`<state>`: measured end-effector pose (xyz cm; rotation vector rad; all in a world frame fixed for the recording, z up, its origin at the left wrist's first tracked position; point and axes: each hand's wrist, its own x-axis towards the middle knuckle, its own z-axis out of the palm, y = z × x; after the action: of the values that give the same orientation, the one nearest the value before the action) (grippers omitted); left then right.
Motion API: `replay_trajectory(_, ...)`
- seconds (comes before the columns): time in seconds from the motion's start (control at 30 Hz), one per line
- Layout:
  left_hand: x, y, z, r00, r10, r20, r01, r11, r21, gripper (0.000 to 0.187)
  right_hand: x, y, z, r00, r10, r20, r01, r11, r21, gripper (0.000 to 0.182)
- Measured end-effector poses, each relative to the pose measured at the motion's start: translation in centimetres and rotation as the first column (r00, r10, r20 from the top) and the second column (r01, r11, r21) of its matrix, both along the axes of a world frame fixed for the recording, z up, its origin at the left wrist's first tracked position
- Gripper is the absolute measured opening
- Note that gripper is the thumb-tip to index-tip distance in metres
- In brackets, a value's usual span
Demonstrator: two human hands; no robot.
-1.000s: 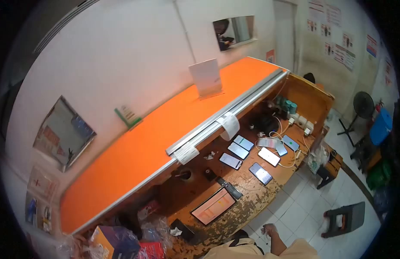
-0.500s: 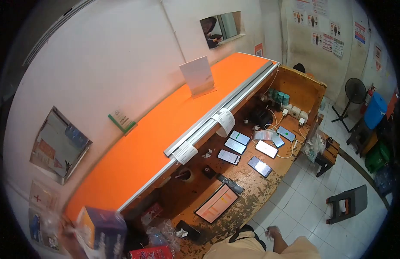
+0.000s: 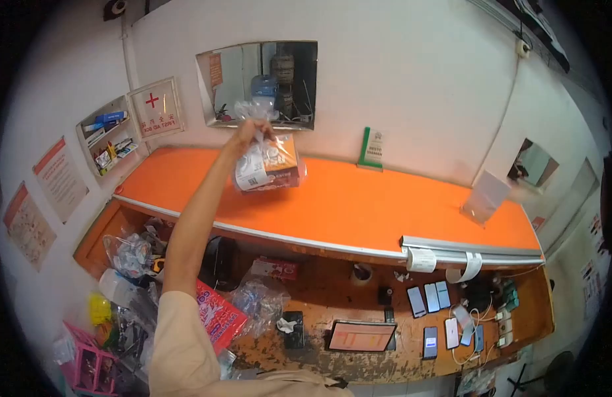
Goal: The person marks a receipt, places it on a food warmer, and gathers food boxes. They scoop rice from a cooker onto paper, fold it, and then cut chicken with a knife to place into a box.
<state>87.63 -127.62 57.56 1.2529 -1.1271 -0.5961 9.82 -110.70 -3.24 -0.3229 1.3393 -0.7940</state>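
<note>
My left hand (image 3: 255,129) is closed on the gathered top of a clear plastic bag (image 3: 256,109), held out at arm's length. Inside the bag is an orange and dark printed box (image 3: 279,155), with a white label (image 3: 253,178) bearing a code at its left. Bag and box hang close over the orange countertop (image 3: 359,212), just in front of a wall opening (image 3: 296,86). My right hand is out of view.
Below the counter, a wooden desk (image 3: 359,367) carries a tablet (image 3: 362,336), several phones (image 3: 417,302), cables and a black phone (image 3: 294,331). Plastic bags, a red package (image 3: 220,321) and a pink basket (image 3: 87,360) crowd the left. A green-edged sign (image 3: 372,149) stands on the countertop.
The view has swung left. My left hand has carried the bagged box from the counter's left end out over the countertop to the wall opening. My right hand has left the view.
</note>
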Motion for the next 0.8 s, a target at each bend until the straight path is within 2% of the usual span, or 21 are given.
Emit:
replay_trajectory(0.07, 1.0, -0.3, -1.7, 0.998, 0.005, -0.06, -0.004, 1.0, 0.029, 0.021, 1.2, -0.9, 0.4, 0.999, -0.001, -0.04, 0.004, 0.998, 0.061, 0.023)
replay_trajectory(0.17, 2.0, -0.9, -4.6, 0.973, 0.212, 0.093, -0.216, 0.976, 0.034, 0.024, 2.3, -1.7, 1.3, 0.997, 0.013, -0.074, -0.006, 0.995, 0.099, 0.024)
replay_trajectory(0.23, 1.0, -0.2, -6.1, 0.803, 0.5, 0.324, -0.437, 0.864, -0.249, 0.039, 2.8, -1.9, 1.7, 0.995, 0.02, -0.095, -0.01, 0.994, 0.111, 0.024)
replay_trajectory(0.3, -0.9, 1.2, -7.2, 0.499, 0.75, 0.434, -0.509, 0.659, -0.553, 0.059, 3.2, -2.0, 2.1, 0.993, 0.021, -0.112, -0.008, 0.993, 0.115, 0.025)
replay_trajectory(0.37, -7.1, 4.4, -8.0, 0.349, 0.875, 0.337, -0.662, 0.484, -0.572, 0.061, 3.6, -2.1, 2.5, 0.992, 0.029, -0.124, -0.016, 0.994, 0.11, 0.025)
replay_trajectory(0.43, -11.0, 4.0, -11.8, 0.262, 0.9, 0.35, -0.56, 0.436, -0.704, 0.065, 3.7, -2.1, 2.8, 0.99, 0.034, -0.134, -0.021, 0.994, 0.103, 0.026)
replay_trajectory(0.5, -15.3, 3.3, -14.3, 0.389, 0.769, 0.507, -0.686, 0.609, -0.398, 0.067, 3.8, -2.2, 3.0, 0.988, 0.042, -0.146, -0.029, 0.996, 0.088, 0.026)
replay_trajectory(0.6, -13.2, -0.6, -18.6, 0.552, 0.765, 0.332, -0.751, 0.629, -0.2, 0.089, 3.5, -2.8, 3.6, 0.989, 0.044, -0.141, -0.042, 0.999, 0.015, 0.028)
replay_trajectory(0.7, -12.1, -1.9, -16.5, 0.531, 0.847, 0.027, -0.845, 0.527, 0.088, 0.096, 2.9, -2.5, 4.0, 0.988, 0.049, -0.143, -0.057, 0.997, -0.048, 0.029)
replay_trajectory(0.77, -8.4, -5.0, -19.3, 0.409, 0.887, 0.213, -0.913, 0.393, 0.114, 0.106, 3.8, -4.3, 1.8, 0.908, 0.255, -0.332, -0.279, 0.96, -0.027, 0.028)
replay_trajectory(0.8, -6.8, -6.0, -20.1, 0.366, 0.888, 0.278, -0.931, 0.346, 0.118, 0.111, 2.9, -3.9, -1.0, 0.928, 0.224, -0.299, -0.286, 0.94, -0.185, 0.026)
